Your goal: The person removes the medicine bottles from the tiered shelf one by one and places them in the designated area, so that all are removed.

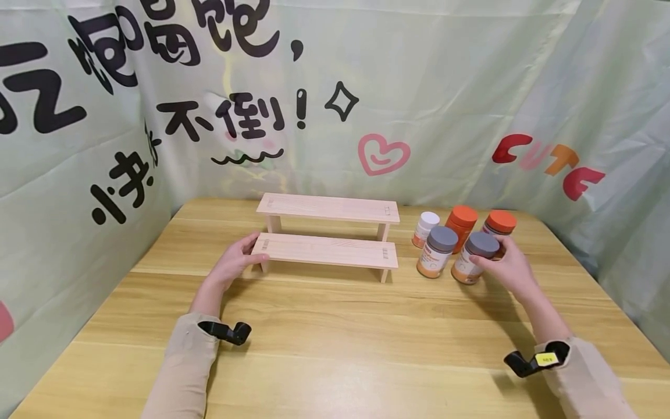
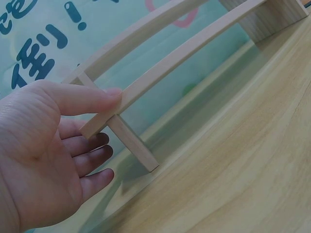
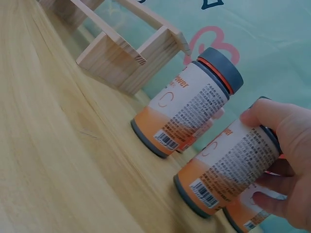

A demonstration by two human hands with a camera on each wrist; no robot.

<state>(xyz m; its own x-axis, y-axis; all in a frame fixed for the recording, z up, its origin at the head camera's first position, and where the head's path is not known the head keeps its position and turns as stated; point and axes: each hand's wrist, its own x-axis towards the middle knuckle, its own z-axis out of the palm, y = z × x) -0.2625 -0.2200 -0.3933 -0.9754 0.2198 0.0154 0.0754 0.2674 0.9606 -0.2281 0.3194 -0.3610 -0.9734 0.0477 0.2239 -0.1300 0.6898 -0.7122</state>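
A two-tier wooden rack [image 1: 324, 249] stands on the table, lower step toward me. My left hand [image 1: 232, 265] grips the left end of that lower step; in the left wrist view the thumb [image 2: 90, 99] lies on its edge and the other fingers are behind and below. At the right, my right hand [image 1: 512, 270] holds a grey-lidded supplement jar [image 1: 467, 267] near its top, thumb on the near side, fingers round the back. The jar looks upright; whether its base touches the table is unclear. Another grey-lidded jar [image 3: 182, 104] stands just left of it.
Behind the grey-lidded jars stand a small white-capped bottle [image 1: 426, 224], an orange jar with a red lid [image 1: 462, 221] and another red-lidded jar [image 1: 501, 221], partly hidden by the right hand. A printed curtain [image 1: 434, 87] hangs behind the wooden table [image 1: 335, 349].
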